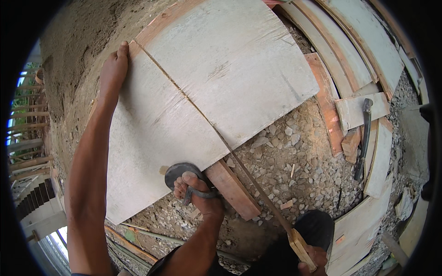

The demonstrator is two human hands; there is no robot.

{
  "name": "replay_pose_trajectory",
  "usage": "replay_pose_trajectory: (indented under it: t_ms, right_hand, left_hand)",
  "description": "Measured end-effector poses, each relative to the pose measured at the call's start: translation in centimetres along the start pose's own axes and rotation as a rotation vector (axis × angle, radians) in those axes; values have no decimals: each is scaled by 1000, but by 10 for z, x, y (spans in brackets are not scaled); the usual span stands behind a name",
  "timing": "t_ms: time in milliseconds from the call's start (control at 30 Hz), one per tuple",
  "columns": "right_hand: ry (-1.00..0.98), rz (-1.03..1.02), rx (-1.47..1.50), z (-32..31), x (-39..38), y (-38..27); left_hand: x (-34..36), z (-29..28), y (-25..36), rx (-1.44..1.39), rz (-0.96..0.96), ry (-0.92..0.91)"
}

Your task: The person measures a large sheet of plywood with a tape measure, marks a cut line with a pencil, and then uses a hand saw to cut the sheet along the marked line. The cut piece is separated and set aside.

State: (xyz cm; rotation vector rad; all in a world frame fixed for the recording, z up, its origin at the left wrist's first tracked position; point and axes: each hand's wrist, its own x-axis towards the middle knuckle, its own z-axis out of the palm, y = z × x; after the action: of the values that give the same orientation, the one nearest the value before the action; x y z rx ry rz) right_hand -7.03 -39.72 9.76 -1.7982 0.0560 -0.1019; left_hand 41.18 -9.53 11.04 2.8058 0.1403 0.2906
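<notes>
In the head view, the big white board point(248, 60) lies across the middle, above stony ground point(285, 142). A thin slit runs across it. A foot point(207, 202) in a black sandal point(177, 172) stands on its near edge, and a reddish wood piece point(235, 191) pokes out from under that edge.

The left hand point(114, 71) is at the far left edge, by the end of the slit. It looks closed around the edge, but most of its fingers are hidden. The right hand point(315, 258) is wrapped around the wooden handle of the saw point(264, 195), low on the right. The long thin blade lines up with the slit and meets it.

The board looks stiff and flat, and a bit heavy because it is so wide. It may be bendy along the slit, and its edges could splinter. The best places to hold it are the outer edges, away from the blade. The saw looks light, and its thin blade might bend, so the wooden handle is the place to grip.
</notes>
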Motion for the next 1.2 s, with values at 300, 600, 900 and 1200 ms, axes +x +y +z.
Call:
replay_pose_trajectory:
  t_ms: [300, 600, 900, 1200]
  right_hand:
    - [180, -275, 215, 84, 86, 123]
    - [66, -59, 123, 76, 59, 75]
    - [-722, 15, -690, 8, 91, 54]
    - [38, -832, -562, 100, 394, -88]
  left_hand:
    - [-4, -20, -2, 62, 66, 140]
    - [7, 15, -13, 60, 86, 37]
    - [1, 12, -2, -17, 52, 20]
    - [-8, -1, 8, -6, 32, 66]
